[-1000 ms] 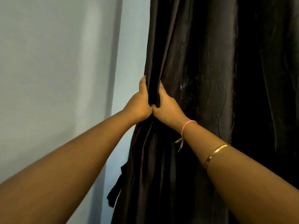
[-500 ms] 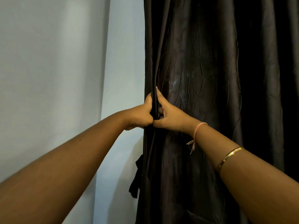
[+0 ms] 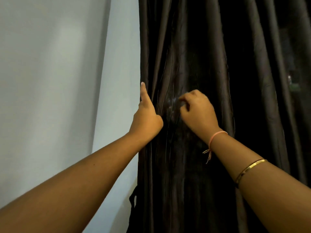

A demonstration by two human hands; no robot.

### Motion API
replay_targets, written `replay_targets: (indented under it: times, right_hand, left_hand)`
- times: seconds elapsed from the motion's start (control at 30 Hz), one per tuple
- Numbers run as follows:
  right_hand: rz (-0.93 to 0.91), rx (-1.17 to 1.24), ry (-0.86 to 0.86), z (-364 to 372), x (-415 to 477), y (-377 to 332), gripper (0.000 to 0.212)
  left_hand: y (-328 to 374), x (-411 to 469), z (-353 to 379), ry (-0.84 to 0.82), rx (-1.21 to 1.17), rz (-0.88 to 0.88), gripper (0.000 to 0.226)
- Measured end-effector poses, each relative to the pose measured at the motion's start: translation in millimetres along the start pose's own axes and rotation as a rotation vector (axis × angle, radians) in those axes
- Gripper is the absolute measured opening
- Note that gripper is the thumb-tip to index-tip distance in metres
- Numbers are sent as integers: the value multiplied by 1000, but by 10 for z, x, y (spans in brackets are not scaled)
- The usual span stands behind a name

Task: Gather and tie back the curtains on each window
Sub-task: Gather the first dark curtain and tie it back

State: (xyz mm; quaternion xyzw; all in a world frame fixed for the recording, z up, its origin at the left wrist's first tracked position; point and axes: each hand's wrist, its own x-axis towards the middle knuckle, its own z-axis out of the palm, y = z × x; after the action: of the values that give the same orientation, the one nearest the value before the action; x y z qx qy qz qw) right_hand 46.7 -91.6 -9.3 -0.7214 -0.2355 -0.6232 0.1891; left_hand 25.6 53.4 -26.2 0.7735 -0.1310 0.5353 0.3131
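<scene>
Curtain [image 3: 193,47], dark and faintly glossy, hangs in long vertical folds across the centre and right of the head view. Its left edge runs straight down against a pale wall [image 3: 50,81], which fills the left of the view.

Left hand [image 3: 146,120] is at that left edge, about mid-height in the view. The thumb lies straight and upright along the front of the edge, and the remaining fingers pass out of sight into the folds. The grip is clamped on the edge, where the cloth puckers into tight creases beside the palm.

Right hand [image 3: 198,115] is just beside the left, apart from it, over the front face of the curtain with its back to the camera. Its fingers are curled and touch the cloth, but they are blurred; whether this grip is closed on a fold cannot be told.

A pink cord bracelet [image 3: 217,134] with loose ends circles the right wrist, and a gold bangle [image 3: 249,169] sits farther up the forearm. A dark strap [image 3: 133,197] hangs in a loop at the curtain's left edge, well below both hands, against the wall. Both forearms reach in from the lower corners of the view.
</scene>
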Motion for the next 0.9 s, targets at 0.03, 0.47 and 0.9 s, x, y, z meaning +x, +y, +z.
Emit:
replay_targets:
  times: [0.03, 0.47, 0.9]
  right_hand:
    - [-16, -113, 78, -89, 89, 61, 29]
    - [314, -8, -118, -597, 804, 479, 61]
    - [-47, 157, -342, 79, 1289, -834, 69]
  left_hand:
    - [72, 66, -7, 32, 13, 37, 102]
    - [546, 733, -98, 125, 112, -37, 70]
    - [110, 788, -668, 250, 241, 40, 43]
